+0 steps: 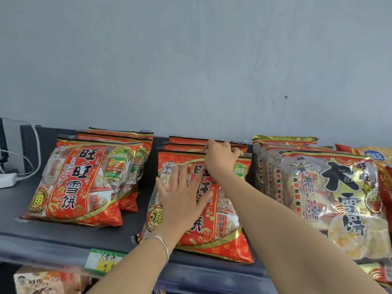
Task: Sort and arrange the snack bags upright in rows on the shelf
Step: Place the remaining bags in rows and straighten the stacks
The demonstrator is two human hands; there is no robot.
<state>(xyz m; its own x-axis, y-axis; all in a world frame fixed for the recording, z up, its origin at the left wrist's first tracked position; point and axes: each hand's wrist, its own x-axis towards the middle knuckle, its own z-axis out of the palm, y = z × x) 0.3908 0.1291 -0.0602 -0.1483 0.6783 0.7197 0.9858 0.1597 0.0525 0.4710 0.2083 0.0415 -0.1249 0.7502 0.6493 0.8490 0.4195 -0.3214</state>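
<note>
Head camera: front red snack bag [222,221], middle row, near shelf [63,240] edge, looks light, puffy, slippery, contents fragile. On its face the left hand [182,200] presses, fingers spread; the right hand [220,160] pinches its top seal, probably the safest hold.

The single head-worn view looked forward and slightly down from just in front of a dark grey flat shelf [63,236], a little above its surface. It faced a pale grey painted wall [191,60], which filled the upper half. The camera sat close: both bare forearms entered from the bottom edge, and the left hand [182,200] and right hand [220,160] met the middle row of red-and-gold plastic snack bags [229,221] at centre. The shelf's front edge with a green-and-yellow paper price label [104,262] crossed the bottom. The right-hand row of gold-and-clear plastic snack bags [328,198] was cut by the right border.
</note>
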